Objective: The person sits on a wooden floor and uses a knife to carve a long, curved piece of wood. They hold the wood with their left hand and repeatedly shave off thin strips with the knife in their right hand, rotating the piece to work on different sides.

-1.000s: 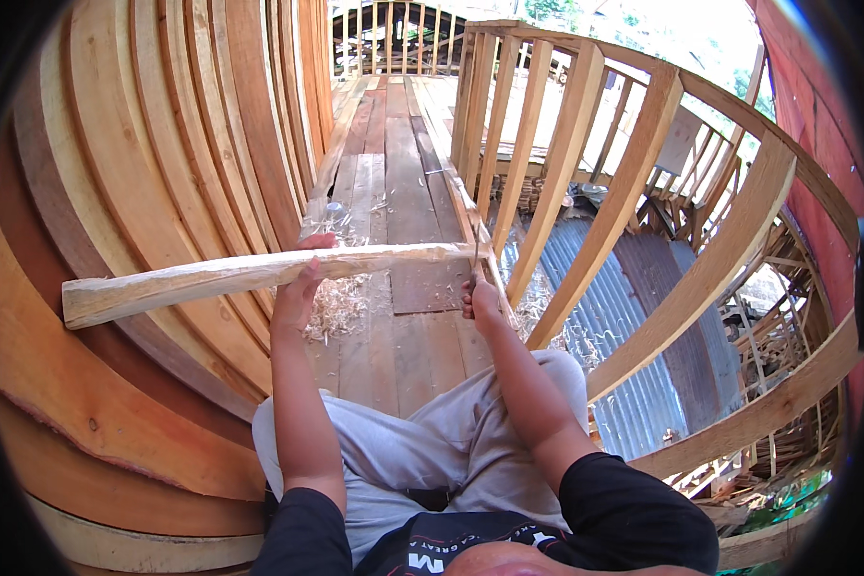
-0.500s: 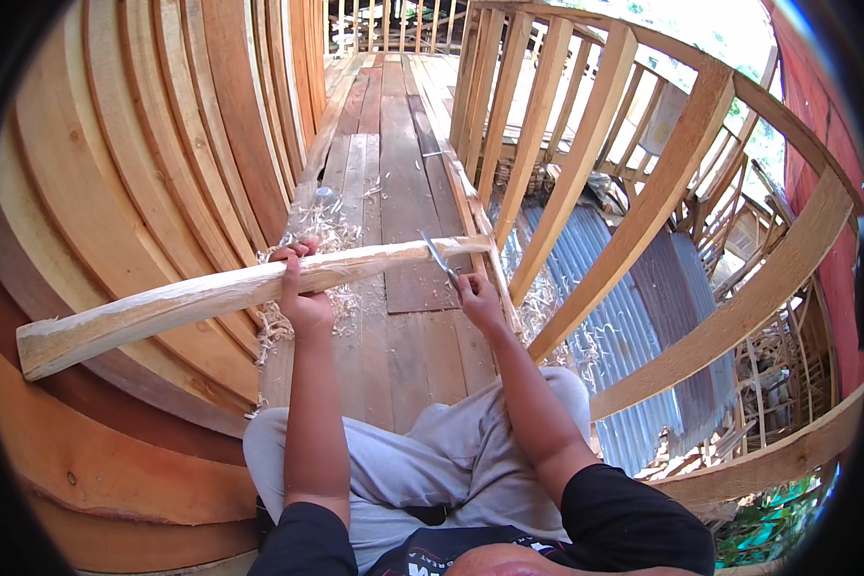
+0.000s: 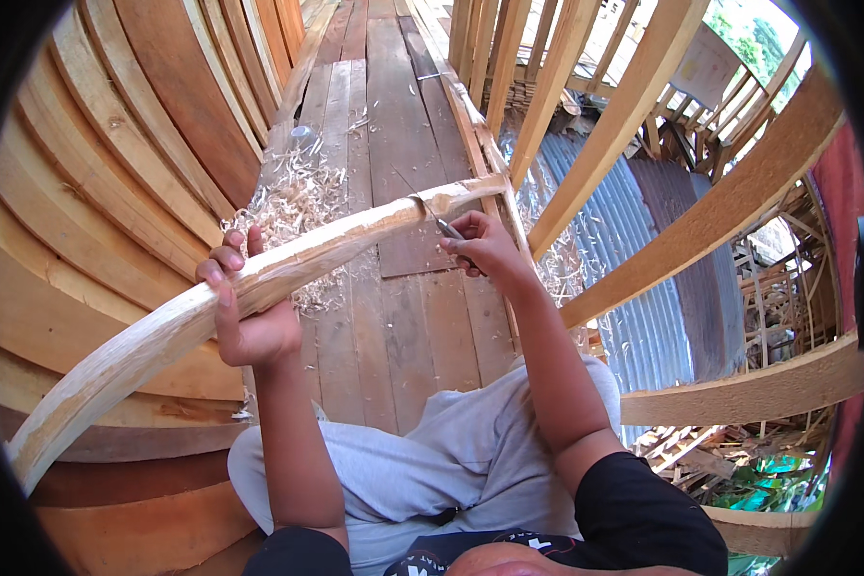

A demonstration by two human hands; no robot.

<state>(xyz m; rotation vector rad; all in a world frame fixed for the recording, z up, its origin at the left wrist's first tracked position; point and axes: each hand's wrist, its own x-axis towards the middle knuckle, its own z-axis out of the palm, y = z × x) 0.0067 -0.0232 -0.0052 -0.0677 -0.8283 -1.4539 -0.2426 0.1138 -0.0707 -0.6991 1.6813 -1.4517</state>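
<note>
A long, pale, peeled wooden pole slants across in front of me, from the lower left up to the right, where its thinner end rests at the wooden railing's base. From below, my left hand holds its thicker part, thumb on the near side and fingertips showing beyond. My right hand grips a thin-bladed knife by the handle. The blade crosses the pole near its far right end and looks dark and narrow; whether its edge bites into the wood, I cannot tell.
Curled wood shavings lie on the plank floor beside a small clear container. A board wall stands close on the left. Railing slats line the right, with corrugated metal sheets beyond them.
The pole's left end has dropped and come nearer, and my left hand has shifted left with its fingers looser. The knife stays across the pole's right part. My view has tilted down.
</note>
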